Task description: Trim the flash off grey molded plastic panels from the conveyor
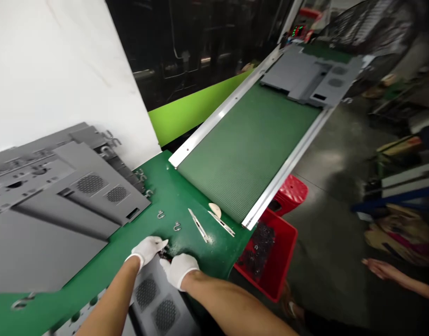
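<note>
My left hand (147, 249) and my right hand (180, 271), both in white gloves, meet over the green work table (196, 186). A small dark part (164, 255) sits between their fingertips, mostly hidden by the gloves. A grey plastic panel with round vent grilles (154, 298) lies under my forearms at the table's near edge. A larger grey panel (67, 200) lies to the left. Two small metal U-clips (160, 214) rest just beyond my hands, along with two metal-edged tools (199, 225) and a cream half-round piece (214, 210).
A green ribbed conveyor belt (247, 149) with aluminium rails runs away to the upper right, carrying a grey panel (308, 77) at its far end. A red crate of black parts (265, 252) stands below the table's right edge. A co-worker's arm (378, 268) reaches in at right.
</note>
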Tool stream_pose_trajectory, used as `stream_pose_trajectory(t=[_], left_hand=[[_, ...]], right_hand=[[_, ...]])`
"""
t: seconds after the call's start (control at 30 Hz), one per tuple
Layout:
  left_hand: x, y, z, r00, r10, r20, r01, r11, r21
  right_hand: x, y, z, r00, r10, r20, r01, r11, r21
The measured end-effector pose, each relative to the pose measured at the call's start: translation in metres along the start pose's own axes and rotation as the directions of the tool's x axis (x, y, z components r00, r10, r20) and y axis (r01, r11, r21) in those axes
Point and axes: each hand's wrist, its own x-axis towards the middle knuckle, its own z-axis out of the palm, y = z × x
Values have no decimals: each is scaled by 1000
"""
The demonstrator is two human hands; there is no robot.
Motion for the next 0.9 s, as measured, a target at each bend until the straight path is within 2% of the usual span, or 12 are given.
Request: stream_pose_trajectory(t=[0.1, 0.2, 0.3, 0.37, 0.47, 0.53, 0.6, 0.63, 0.67, 0.73, 0.83, 0.9], left_hand=[[2, -4, -5, 998, 23, -53, -29, 994, -105], [-9, 0, -13, 977, -128, -172, 94, 977, -191], [-28, 24, -14, 887, -261, -381, 249, 965, -80], [-40, 54, -2, 873, -151, -464, 166, 986, -8], [-53, 114, 37, 938, 111, -329, -144, 987, -77], [-59, 152, 73, 971, 157, -181, -193, 962, -196], [-63, 176, 110, 958, 284, 32, -250, 888, -387], [-65, 182, 127, 919, 383, 90, -285, 807, -517], [-67, 184, 142, 873, 472, 121, -310, 730, -609], [-73, 178, 162, 859, 504, 96, -312, 662, -682], [-91, 151, 167, 952, 304, -39, -263, 745, -612], [-107, 125, 158, 980, 159, -117, -197, 799, -568]], right_hand=[[-5, 9, -10, 1000, -19, -3, 18, 999, -32], [-22, 30, -16, 999, 53, -9, -52, 995, 83], [-48, 62, -13, 987, 158, -34, -140, 941, 308], [-67, 85, -7, 966, 256, 31, -236, 826, 511], [-96, 118, 6, 881, 408, 240, -438, 510, 740], [-114, 139, 12, 824, 479, 303, -488, 326, 810], [-129, 159, 13, 773, 555, 308, -483, 198, 853], [-135, 170, 11, 755, 589, 288, -455, 154, 877], [-141, 180, 7, 738, 620, 265, -421, 117, 900], [-147, 198, -4, 724, 655, 217, -348, 74, 935], [-142, 214, -26, 737, 658, 154, -284, 94, 954], [-128, 217, -38, 770, 624, 133, -281, 144, 949]])
